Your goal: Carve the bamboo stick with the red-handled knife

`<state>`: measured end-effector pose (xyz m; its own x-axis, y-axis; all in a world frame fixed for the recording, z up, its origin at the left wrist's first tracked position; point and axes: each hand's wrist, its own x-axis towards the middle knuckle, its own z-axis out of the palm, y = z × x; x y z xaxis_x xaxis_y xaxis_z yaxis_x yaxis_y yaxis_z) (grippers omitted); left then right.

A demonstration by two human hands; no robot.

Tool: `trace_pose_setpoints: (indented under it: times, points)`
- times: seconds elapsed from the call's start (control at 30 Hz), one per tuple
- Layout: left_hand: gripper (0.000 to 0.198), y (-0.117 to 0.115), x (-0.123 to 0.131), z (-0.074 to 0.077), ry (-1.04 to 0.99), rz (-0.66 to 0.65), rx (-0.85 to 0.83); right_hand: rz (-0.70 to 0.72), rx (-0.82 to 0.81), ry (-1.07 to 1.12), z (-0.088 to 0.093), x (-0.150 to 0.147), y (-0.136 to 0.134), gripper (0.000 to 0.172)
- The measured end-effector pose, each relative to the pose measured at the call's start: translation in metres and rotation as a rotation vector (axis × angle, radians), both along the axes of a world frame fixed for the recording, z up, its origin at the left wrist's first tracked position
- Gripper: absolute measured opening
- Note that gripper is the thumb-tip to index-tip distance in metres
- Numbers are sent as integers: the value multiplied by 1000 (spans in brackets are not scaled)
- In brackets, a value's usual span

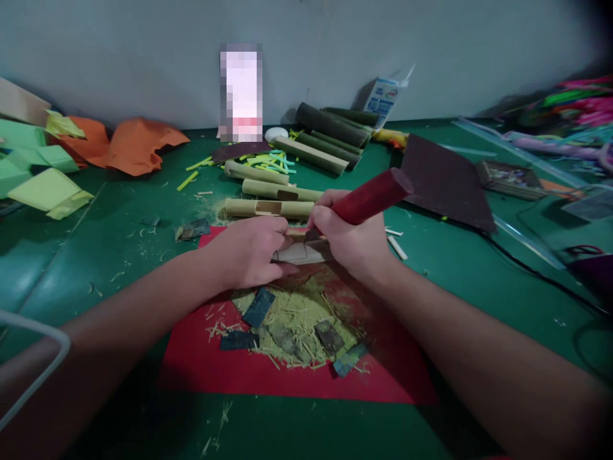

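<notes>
My left hand is closed over a pale bamboo piece and holds it down on the red paper sheet. My right hand grips a tool by its dark red round handle. The tool's tip meets the bamboo piece between my two hands; the blade itself is hidden. A heap of yellowish shavings and dark bark chips lies on the red paper just in front of my hands.
Several cut bamboo tubes lie behind my hands, darker green ones further back by the wall. A dark brown sheet lies to the right, crumpled orange and green papers to the left. A black cable crosses the green table.
</notes>
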<state>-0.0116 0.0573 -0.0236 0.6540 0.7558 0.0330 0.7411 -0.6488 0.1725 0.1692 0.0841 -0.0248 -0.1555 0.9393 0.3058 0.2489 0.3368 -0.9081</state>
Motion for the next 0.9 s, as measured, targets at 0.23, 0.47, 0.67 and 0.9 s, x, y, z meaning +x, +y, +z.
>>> trace_pose_setpoints:
  times: [0.23, 0.47, 0.67, 0.9]
  points:
    - [32, 1, -4, -1, -33, -49, 19, -73, -69, 111, 2, 1, 0, 19]
    - [34, 0, -2, -1, 22, -28, 27, -90, 17, -1, -2, -1, 1, 20]
    - [35, 1, 1, 0, 58, -6, 14, -47, 26, -19, -1, -2, 1, 18]
    - [35, 3, -3, -4, 21, -59, 79, 32, -116, 89, 5, 1, -2, 17]
